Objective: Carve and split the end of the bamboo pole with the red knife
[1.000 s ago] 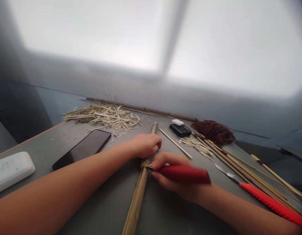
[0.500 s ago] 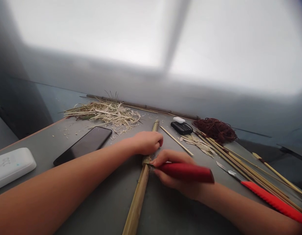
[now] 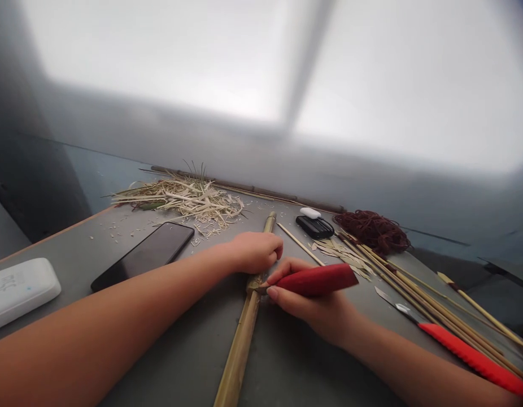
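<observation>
A long bamboo stick [image 3: 240,345] lies lengthwise on the grey table, running away from me. My left hand [image 3: 257,251] is closed around its upper part, below the far tip. In my right hand [image 3: 306,291] is a red-handled knife [image 3: 316,279], pinched near the blade. The short blade touches the bamboo at a node just below my left hand. Part of the stick is hidden under my left fingers.
Left: a black phone [image 3: 147,253], a white device [image 3: 24,288] and pale shavings [image 3: 189,198]. Right: a thin stick [image 3: 299,242], a black case [image 3: 314,226], brown cord [image 3: 374,230], several thin sticks [image 3: 435,305] and a red-handled cutter [image 3: 469,353]. A dark pole [image 3: 253,189] lies behind.
The rear end of the knife handle has risen and swung slightly left, with my right hand turning along. My left hand keeps its hold on the bamboo.
</observation>
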Tool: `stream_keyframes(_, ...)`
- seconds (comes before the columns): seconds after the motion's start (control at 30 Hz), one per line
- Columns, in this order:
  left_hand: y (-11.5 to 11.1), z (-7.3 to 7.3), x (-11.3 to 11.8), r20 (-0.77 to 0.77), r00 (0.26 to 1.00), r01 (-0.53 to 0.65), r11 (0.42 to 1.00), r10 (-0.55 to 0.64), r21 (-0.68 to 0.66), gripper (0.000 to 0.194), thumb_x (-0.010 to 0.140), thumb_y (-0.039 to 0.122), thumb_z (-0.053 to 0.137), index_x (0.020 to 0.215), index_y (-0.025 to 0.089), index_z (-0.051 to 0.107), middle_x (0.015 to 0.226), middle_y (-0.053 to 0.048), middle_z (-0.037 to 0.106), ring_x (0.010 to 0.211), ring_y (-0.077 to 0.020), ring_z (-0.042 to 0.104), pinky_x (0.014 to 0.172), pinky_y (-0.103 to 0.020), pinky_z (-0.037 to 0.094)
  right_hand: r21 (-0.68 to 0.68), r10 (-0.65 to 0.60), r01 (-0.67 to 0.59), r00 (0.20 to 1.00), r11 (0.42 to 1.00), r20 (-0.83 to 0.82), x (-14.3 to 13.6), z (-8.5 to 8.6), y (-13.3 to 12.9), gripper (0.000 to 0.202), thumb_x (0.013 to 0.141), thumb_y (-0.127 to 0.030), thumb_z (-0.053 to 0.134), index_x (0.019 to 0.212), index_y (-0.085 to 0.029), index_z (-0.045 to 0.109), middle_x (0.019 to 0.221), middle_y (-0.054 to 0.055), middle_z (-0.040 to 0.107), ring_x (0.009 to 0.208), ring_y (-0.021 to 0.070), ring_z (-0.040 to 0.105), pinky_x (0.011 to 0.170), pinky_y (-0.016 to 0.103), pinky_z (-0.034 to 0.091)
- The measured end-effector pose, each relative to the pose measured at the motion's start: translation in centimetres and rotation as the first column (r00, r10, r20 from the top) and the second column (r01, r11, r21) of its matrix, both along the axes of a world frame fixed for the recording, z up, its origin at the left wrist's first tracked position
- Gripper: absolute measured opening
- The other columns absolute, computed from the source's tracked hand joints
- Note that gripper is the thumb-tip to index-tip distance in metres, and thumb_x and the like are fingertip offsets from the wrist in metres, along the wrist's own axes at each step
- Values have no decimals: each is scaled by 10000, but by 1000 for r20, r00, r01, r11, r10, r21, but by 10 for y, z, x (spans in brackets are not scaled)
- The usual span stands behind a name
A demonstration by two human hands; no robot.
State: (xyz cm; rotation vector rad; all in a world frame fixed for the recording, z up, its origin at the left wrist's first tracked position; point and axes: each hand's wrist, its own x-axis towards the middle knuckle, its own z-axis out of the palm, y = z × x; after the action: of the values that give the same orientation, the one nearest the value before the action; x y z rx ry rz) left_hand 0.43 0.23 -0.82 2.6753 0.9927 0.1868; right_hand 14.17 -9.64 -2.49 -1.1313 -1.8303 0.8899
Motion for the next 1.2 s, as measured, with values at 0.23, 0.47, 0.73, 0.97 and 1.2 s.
stream_keyframes(0.23, -3, 3, 0, -31, 999, -4, 1000, 4, 23, 234, 865, 234, 404, 973, 243, 612, 1127, -4, 661, 948, -193, 613, 764, -275, 468, 649, 16, -434, 839, 625, 545, 5, 0, -11, 135, 912, -141, 524, 949, -185, 646, 931, 83, 712, 781, 176, 667, 690, 274, 521)
stream_keyframes(0.47, 0, 1, -1, -15, 1000, 23, 1000, -23, 19, 227, 852, 213, 410, 947, 234, 614, 1072, -17, 668, 919, -203, 607, 730, -280, 461, 442, 90, -178, 973, 879, 212, 0, -3, -6, 80, 817, -165, 633, 880, -214, 631, 892, 41, 720, 792, 156, 694, 719, 236, 552)
stream_keyframes(0.73, 1, -3, -4, 132, 991, -27, 1000, 25, 15, 282, 880, 204, 407, 1103, 196, 580, 1085, -40, 653, 886, -169, 600, 706, -235, 443, 190, -37, 36, 999, 981, 0, 3, 8, -1, 32, 795, -252, 646, 824, -241, 652, 846, 66, 738, 765, 231, 694, 692, 319, 570)
stream_keyframes(0.97, 5, -6, -2, 160, 987, 8, 999, -1, -43, 259, 912, 254, 379, 1111, 231, 544, 1086, -4, 668, 918, -166, 610, 769, -260, 456, 177, 51, -43, 998, 983, -37, 5, 4, -2, 30, 772, -215, 651, 799, -227, 655, 838, 54, 734, 783, 213, 686, 721, 306, 557)
stream_keyframes(1.2, 8, -4, -5, 98, 995, 30, 1000, -30, 6, 240, 921, 291, 369, 1075, 266, 551, 1024, 26, 686, 842, -163, 613, 681, -258, 427, 156, 36, -34, 999, 987, -5, 3, 3, -2, 46, 753, -200, 657, 799, -205, 661, 799, 39, 732, 704, 159, 668, 638, 259, 538)
